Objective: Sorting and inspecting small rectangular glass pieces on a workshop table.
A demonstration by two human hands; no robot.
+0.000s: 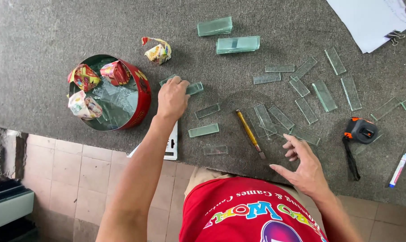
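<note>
Grey felt-like matting (55, 31) covers the workbench, with a tiled floor showing below its near edge. The person in the red shirt leans over it, and the left hand (172, 97) is laid knuckles-up on a small glass strip (195, 88) close to the red round tin (142, 96); the fingers curl down onto the glass, though I cannot tell whether they pinch it or only press it flat. The right hand (302, 165) hovers open at the bench edge, fingers spread and holding nothing, just short of a loose heap of glass strips (274, 120). Between the hands lies a yellow-handled glass cutter (249, 132), untouched, and three more single strips (204, 130) sit in a rough column below the left hand. By the look of it, a good deal of cutting is already behind: two neat stacks of glass (238, 44) rest at the far side, many cut pieces are scattered to the right (324, 95), and the tin holds glass offcuts along with crumpled wrappers (83, 77). What seems left is the gathering and sorting of the loose pieces, since most lie unstacked. A black and orange tape measure (360, 130), a marker pen (398, 168), a white square ruler (171, 144) and clipped papers (368, 20) lie around the edges.
</note>
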